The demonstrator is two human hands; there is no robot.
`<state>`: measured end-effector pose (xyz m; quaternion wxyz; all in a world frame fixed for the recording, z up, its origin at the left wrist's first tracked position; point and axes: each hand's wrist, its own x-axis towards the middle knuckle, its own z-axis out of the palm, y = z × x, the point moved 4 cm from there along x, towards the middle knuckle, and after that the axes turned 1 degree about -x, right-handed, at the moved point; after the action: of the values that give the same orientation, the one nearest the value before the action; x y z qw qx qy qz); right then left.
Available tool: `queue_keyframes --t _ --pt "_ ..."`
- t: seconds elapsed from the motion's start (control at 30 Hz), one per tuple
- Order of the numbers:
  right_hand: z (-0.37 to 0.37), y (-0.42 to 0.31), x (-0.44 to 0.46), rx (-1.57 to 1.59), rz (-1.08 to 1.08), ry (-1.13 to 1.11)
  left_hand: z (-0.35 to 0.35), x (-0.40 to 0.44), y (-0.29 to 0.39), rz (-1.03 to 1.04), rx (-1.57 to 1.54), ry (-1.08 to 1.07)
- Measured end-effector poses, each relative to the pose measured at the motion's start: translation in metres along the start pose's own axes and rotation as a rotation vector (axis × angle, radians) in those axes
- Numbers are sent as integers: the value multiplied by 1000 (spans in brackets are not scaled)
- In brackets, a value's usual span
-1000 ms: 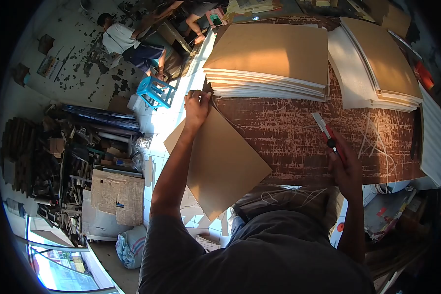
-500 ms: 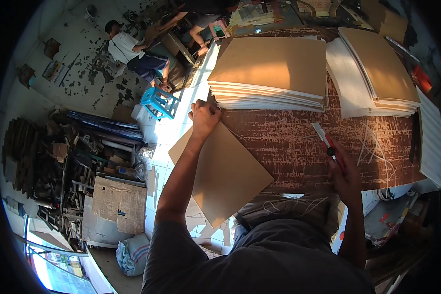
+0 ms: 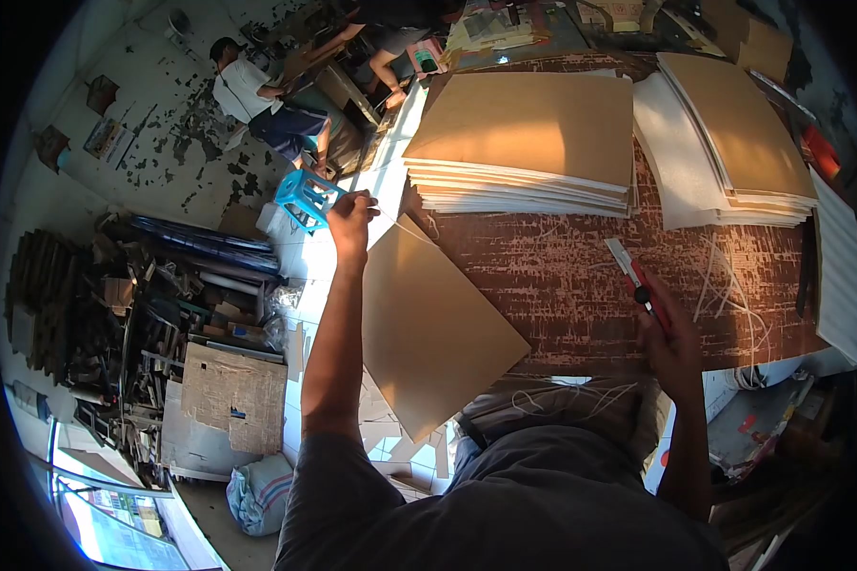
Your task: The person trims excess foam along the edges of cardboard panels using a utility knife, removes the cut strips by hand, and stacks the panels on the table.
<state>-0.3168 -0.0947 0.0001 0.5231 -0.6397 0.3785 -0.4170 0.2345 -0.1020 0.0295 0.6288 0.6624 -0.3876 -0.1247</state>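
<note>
My left hand (image 3: 349, 226) is off the table's left edge with its fingers pinched on a thin pale string (image 3: 388, 217). The string runs from the fingers over the top corner of a brown cardboard sheet (image 3: 438, 328). That sheet lies askew and overhangs the table's near left edge. In my right hand (image 3: 671, 347) is a red cutter (image 3: 638, 278), its pale blade end pointing up and to the left over the scratched brown table (image 3: 562, 276).
Stacked cardboard sheets (image 3: 524, 119) lie at the table's back, with another stack (image 3: 733, 124) at the right. Loose string (image 3: 728, 295) lies near my right hand. Beyond the left edge are a blue stool (image 3: 305, 198) and a seated person (image 3: 248, 90); another person is partly visible behind.
My left hand has moved left, away from the sheet's top corner, drawing the thin string out. My right hand with the cutter stays nearly in place.
</note>
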Motion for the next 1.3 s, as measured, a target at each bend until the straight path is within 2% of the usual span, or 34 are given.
queue_keyframes --t 0.17,0.23,0.27,0.3,0.37,0.4,0.43,0.5,0.67,0.7,0.77,0.8,0.93,1.0,1.03,1.1,1.13,1.2,1.23,1.3 --pt "-2 3 -1 -38 7 -2 -62 24 -24 -10 -216 292" --pt "-2 3 -1 -37 15 -1 -74 23 -24 18 -255 326" --pt "-2 3 -1 -35 14 3 -83 25 -31 -43 -148 343" --pt "-2 4 -1 -37 25 -2 -85 26 -37 -36 13 317" --pt "-2 3 0 -38 22 -2 -85 25 -49 41 341 105" --pt "-1 3 0 -39 32 -7 -67 4 -18 -19 496 -35" --pt "-1 2 -1 -31 27 -3 -61 1 -24 -28 366 -202" --pt "0 2 0 -23 38 3 -53 -22 -18 -99 469 -359" --pt "-1 2 -3 -54 27 23 -56 -37 -20 23 686 -430" --pt "0 3 -2 -47 12 22 -54 -42 -17 15 682 -439" --pt "0 3 -2 -46 5 29 -53 -50 -8 -159 709 -469" --pt "1 1 -2 -28 33 25 -59 -48 -18 -108 619 -479" --pt "2 -1 -2 -8 73 22 -75 -49 -20 -135 577 -453" --pt "0 2 -3 -16 57 22 -90 -54 -16 -255 572 -323" --pt "0 3 -3 -25 38 19 -106 -52 -29 -255 573 -326" --pt "-1 2 -4 -28 33 21 -153 -44 -67 -337 397 -268" --pt "-1 1 -4 -31 27 20 -161 -52 -64 -340 400 -267" --pt "0 1 -3 -28 24 22 -182 -77 -62 -503 43 -173" --pt "0 1 -3 -28 18 27 -194 -87 -62 -507 47 -170" --pt "1 1 -3 -21 14 19 -216 -112 -62 -629 -154 -167"
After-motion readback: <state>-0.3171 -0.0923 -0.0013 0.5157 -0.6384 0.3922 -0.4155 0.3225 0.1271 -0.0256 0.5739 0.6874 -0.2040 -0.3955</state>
